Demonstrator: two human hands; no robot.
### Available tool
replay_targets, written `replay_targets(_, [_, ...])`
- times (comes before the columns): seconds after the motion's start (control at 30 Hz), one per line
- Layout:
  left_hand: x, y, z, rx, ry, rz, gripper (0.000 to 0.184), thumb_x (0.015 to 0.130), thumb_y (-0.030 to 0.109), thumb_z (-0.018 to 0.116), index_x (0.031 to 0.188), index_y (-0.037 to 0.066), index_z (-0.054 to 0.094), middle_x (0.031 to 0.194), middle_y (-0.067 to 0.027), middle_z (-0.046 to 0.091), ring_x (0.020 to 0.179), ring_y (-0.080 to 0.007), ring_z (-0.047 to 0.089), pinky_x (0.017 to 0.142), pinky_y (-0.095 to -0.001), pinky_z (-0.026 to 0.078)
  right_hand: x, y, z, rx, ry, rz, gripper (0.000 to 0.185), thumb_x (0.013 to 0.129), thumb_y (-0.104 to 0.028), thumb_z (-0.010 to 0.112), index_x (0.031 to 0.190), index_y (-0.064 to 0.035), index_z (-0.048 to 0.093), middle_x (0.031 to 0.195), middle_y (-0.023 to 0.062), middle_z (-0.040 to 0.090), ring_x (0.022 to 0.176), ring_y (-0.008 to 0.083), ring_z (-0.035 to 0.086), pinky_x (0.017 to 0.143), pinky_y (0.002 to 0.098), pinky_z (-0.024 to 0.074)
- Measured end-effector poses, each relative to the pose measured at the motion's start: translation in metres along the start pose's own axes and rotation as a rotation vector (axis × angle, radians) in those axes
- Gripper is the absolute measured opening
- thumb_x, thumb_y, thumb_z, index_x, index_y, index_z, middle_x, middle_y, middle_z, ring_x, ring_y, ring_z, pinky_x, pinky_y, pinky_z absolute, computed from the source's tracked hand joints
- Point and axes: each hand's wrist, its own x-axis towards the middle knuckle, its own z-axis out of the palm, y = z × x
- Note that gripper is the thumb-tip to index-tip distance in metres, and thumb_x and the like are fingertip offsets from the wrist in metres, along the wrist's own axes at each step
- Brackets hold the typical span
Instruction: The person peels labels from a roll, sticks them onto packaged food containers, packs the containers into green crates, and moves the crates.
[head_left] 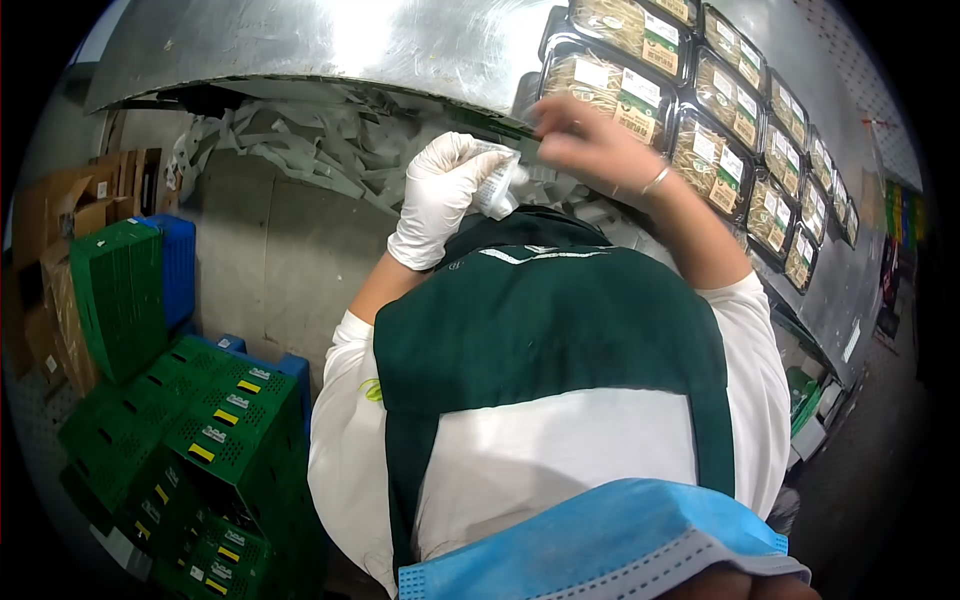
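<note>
The person's left hand [440,195], in a thin white glove, is near twelve o'clock in the view, with thumb and fingers pinching a bunched, white, label-like strip [494,188] in front of the dark green apron [550,320]. The bare right hand [590,145], a thin silvery bracelet [655,181] at its wrist, is at one o'clock with fingers bent; they are blurred, so one cannot tell whether they grip anything. It is nearest the clear-lidded, black rectangular food packs [711,168], which carry white and green labels and stand in rows at two o'clock on the shiny metal worktop [400,45]. Tangled whitish paper-like strips [290,150] lie at eleven o'clock, below the worktop's edge. Green perforated plastic crates [215,410] are stacked at eight o'clock, and brown cardboard pieces [95,215] stand at nine to ten o'clock.
</note>
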Motion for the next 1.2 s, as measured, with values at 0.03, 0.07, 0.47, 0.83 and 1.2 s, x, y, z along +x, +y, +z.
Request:
replay_targets(0.03, [0.002, -0.002, 0.001, 0.003, -0.003, 0.004, 0.003, 0.077, -0.001, 0.053, 0.079, -0.003, 0.054, 0.068, -0.0099, 0.058, 0.051, -0.0142, 0.056, 0.044, -0.0227, 0.046, -0.002, -0.001, 0.014, -0.08, -0.042, -0.216, 0.049, 0.07, -0.03, 0.064, 0.103, 0.002, 0.047, 0.088, 0.0119, 0.056, 0.083, 0.0197, 0.053, 0.076, 0.0297, 0.0414])
replay_targets(0.07, [0.004, -0.007, -0.003, 0.034, -0.024, 0.097, 0.002, 0.076, -0.001, 0.054, 0.078, -0.002, 0.055, 0.068, -0.0094, 0.058, 0.052, -0.013, 0.055, 0.044, -0.022, 0.045, -0.003, -0.014, 0.02, -0.148, -0.012, -0.309, 0.043, 0.07, -0.025, 0.065, 0.101, 0.0006, 0.049, 0.088, 0.0117, 0.056, 0.082, 0.0198, 0.054, 0.074, 0.0288, 0.0421])
replay_targets(0.47, [0.036, -0.011, 0.025, 0.12, -0.036, -0.026, 0.01, 0.08, 0.001, 0.049, 0.088, -0.003, 0.052, 0.08, -0.01, 0.06, 0.071, -0.0133, 0.059, 0.062, -0.022, 0.047, 0.095, 0.072, -0.157, -1.177, 0.414, 0.243, 0.03, 0.078, -0.031, 0.05, 0.082, -0.0018, 0.055, 0.076, 0.0124, 0.059, 0.071, 0.0253, 0.056, 0.063, 0.0338, 0.0445])
replay_targets(0.83, [0.054, 0.002, 0.05, -0.055, 0.089, 0.086, 0.009, 0.078, 0.008, 0.056, 0.076, -0.001, 0.056, 0.063, -0.0046, 0.057, 0.055, -0.0097, 0.054, 0.048, -0.0193, 0.043, 0.038, 0.022, -0.081, -0.23, 0.142, -0.243, 0.036, 0.072, -0.028, 0.062, 0.098, -0.0047, 0.053, 0.078, 0.0063, 0.058, 0.076, 0.0159, 0.055, 0.071, 0.0279, 0.0428])
replay_targets(1.2, [0.064, -0.01, 0.046, 0.218, -0.021, 0.081, 0.011, 0.081, 0.002, 0.046, 0.091, -0.003, 0.05, 0.074, -0.0122, 0.06, 0.06, -0.0125, 0.057, 0.052, -0.0218, 0.047, 0.116, 0.093, -0.228, -0.249, 0.579, 0.073, 0.025, 0.076, -0.026, 0.057, 0.093, -0.0079, 0.059, 0.083, 0.0074, 0.061, 0.072, 0.0173, 0.056, 0.067, 0.0258, 0.0428])
